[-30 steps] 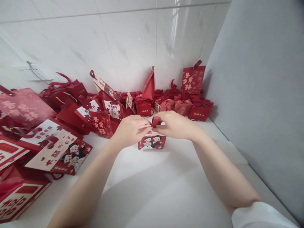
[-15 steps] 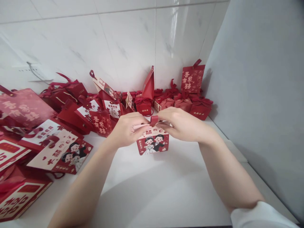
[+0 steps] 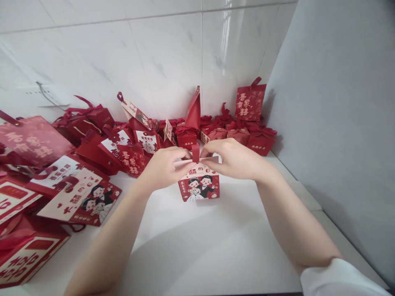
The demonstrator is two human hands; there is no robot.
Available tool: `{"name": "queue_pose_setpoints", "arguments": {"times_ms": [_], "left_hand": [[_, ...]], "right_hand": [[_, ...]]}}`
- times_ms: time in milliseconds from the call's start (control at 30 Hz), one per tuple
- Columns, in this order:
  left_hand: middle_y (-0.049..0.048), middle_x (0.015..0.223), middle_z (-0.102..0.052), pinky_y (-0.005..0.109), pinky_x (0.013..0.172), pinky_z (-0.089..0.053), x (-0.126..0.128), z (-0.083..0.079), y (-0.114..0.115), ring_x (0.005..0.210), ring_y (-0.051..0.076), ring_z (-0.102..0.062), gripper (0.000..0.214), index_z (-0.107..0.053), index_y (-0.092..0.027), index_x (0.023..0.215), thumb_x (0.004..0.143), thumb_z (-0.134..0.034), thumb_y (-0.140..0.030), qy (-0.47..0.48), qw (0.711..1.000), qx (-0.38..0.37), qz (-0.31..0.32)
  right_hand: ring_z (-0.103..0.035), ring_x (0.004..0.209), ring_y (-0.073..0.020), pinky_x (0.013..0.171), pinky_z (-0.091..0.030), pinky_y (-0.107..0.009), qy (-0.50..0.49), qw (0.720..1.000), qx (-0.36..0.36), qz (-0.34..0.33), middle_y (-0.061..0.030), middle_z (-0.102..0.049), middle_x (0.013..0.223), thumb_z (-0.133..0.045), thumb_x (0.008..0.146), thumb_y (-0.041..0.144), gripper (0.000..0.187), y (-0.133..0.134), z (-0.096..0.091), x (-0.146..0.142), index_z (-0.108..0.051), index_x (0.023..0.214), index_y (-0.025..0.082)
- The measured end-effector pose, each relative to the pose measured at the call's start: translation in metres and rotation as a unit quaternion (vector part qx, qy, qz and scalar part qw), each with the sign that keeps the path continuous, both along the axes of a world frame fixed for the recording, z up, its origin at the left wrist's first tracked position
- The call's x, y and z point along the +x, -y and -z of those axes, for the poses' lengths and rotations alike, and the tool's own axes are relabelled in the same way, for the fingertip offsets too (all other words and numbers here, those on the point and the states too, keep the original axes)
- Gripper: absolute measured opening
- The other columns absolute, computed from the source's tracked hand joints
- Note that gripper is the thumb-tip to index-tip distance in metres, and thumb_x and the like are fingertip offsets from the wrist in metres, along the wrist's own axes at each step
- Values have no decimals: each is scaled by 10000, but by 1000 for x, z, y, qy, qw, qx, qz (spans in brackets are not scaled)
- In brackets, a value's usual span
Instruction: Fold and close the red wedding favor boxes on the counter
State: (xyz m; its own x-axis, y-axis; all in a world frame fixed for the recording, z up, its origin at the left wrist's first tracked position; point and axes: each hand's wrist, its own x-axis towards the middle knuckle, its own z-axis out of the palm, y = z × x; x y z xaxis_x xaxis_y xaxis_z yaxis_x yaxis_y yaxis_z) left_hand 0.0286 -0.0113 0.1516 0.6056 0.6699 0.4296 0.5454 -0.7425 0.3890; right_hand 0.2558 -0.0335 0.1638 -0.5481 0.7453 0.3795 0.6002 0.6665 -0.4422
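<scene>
A red and cream paper gift box (image 3: 200,188) with a cartoon bride and groom on its front stands upright on the white tabletop, between my hands. A red ribbon loop (image 3: 195,153) sticks up from its top edge. My left hand (image 3: 168,166) pinches the left part of that top edge between thumb and fingers. On the other side, my right hand (image 3: 234,161) pinches the top edge close to the ribbon. The box's back and the tips of several fingers are hidden.
Many red gift boxes (image 3: 187,137) line the tiled wall (image 3: 166,53). More boxes crowd the left, including a bride-and-groom one (image 3: 83,195) near my left forearm and a large one (image 3: 31,250) in front. A grey panel (image 3: 333,115) bounds the right side.
The ribbon loop now stands more upright. My right hand has shifted slightly, so more of the box's top edge shows beside its fingers. My left hand stays nearly in place.
</scene>
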Motion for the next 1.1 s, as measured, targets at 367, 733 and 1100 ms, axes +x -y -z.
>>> {"name": "queue_pose_setpoints", "arguments": {"times_ms": [367,733,1100], "left_hand": [[11,712,-711,263,616,-433,-1,8,-5,682,162,-653,178,-755,-205,797,846,-691,-364,-42,998,50,-10],[4,711,-705,261,632,-451,2,3,-1,678,154,-647,145,-712,-191,756,830,-688,-313,-10,998,56,8],[-10,738,-712,255,702,-486,1,0,2,703,139,-641,79,-728,-203,768,813,-710,-266,23,997,-25,62]], "right_hand": [[-636,782,-181,707,-429,-286,-12,999,-27,-16,-26,-721,858,-583,840,142,117,-1,5,-8,-679,845,209],[-619,743,-173,673,-395,-275,2,1000,-22,-2,-31,-695,820,-584,836,147,80,-1,8,-10,-636,811,202],[-565,652,-125,629,-396,-251,-26,996,-51,-74,20,-670,730,-568,808,122,117,-1,4,-5,-622,737,197]]}}
